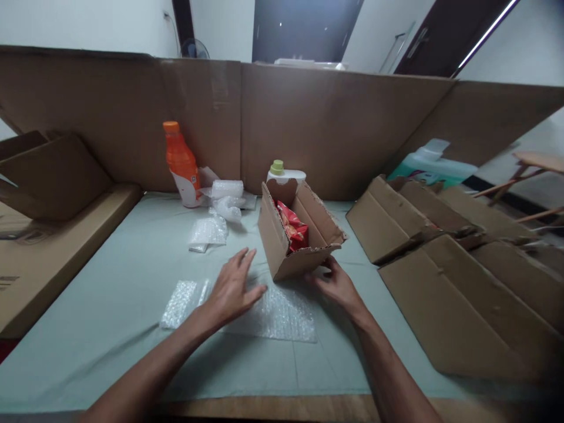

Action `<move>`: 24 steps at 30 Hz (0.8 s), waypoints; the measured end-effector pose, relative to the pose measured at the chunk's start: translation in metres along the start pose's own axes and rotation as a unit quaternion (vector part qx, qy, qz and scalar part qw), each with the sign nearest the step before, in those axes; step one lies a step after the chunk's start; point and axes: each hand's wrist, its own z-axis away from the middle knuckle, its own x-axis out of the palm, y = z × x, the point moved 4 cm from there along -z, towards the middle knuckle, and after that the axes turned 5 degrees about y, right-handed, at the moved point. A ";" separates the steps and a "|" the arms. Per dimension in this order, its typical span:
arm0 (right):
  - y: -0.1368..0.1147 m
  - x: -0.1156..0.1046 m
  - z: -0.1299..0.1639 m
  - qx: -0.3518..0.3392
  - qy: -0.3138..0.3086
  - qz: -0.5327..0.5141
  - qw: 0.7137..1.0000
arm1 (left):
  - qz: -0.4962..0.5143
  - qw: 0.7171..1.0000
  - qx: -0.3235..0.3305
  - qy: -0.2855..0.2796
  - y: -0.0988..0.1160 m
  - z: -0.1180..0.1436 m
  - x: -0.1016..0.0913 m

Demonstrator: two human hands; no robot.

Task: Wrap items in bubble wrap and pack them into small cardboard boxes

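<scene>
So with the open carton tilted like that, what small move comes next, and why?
Probably press the left hand onto the bubble wrap beneath it while the right hand steadies the carton: the red packet sits uncovered inside, and the box leans unsupported.

A single head-worn camera looked forward and down from close above the pale green cloth-covered worktop [110, 305] (near edge at the bottom), facing a brown folded cardboard screen [335, 129] across its far side.

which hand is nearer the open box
Right. The right hand touches the box at its front lower edge; the left hand lies open on the bubble wrap, just left of it.
</scene>
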 end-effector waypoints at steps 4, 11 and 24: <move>-0.035 0.021 0.008 -0.033 -0.047 -0.019 0.998 | 0.167 0.986 0.011 0.005 0.016 -0.018 0.021; -0.087 0.058 0.088 -0.192 -0.266 -0.081 0.941 | 0.271 0.920 -0.169 0.226 -0.054 0.012 -0.023; -0.020 0.063 -0.052 0.002 -0.030 -0.115 0.993 | 0.213 0.955 -0.149 0.141 -0.049 0.005 0.004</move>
